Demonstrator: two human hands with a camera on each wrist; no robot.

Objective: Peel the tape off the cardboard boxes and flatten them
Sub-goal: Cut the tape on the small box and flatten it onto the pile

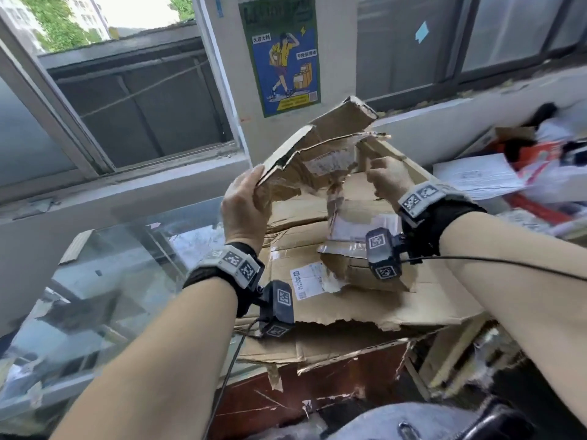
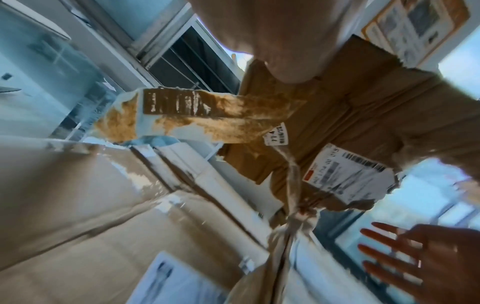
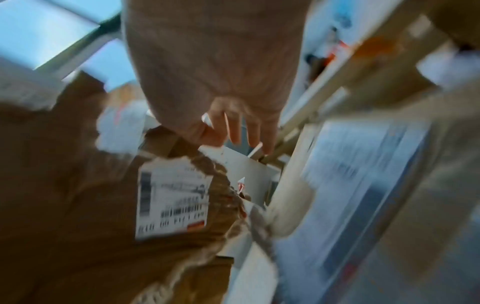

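I hold a torn brown cardboard box (image 1: 320,144) up in the air; it carries a white shipping label (image 1: 330,160). My left hand (image 1: 244,201) grips its left edge, and the thumb shows on the cardboard (image 2: 363,115) in the left wrist view. My right hand (image 1: 387,177) is by the box's right torn edge with its fingers (image 2: 389,253) spread and straight. A twisted strip of tape (image 1: 335,198) dangles from the box's underside. A wider strip of tape (image 2: 207,115) with brown paper stuck to it juts out to the left. The right wrist view is blurred, with the label (image 3: 174,197) below my right hand (image 3: 233,127).
A stack of flattened cardboard (image 1: 365,300) with labels lies below the held box. A glass tabletop (image 1: 111,265) lies to the left. White papers and red packaging (image 1: 508,179) pile up on the right. A window sill and a poster (image 1: 282,52) stand behind.
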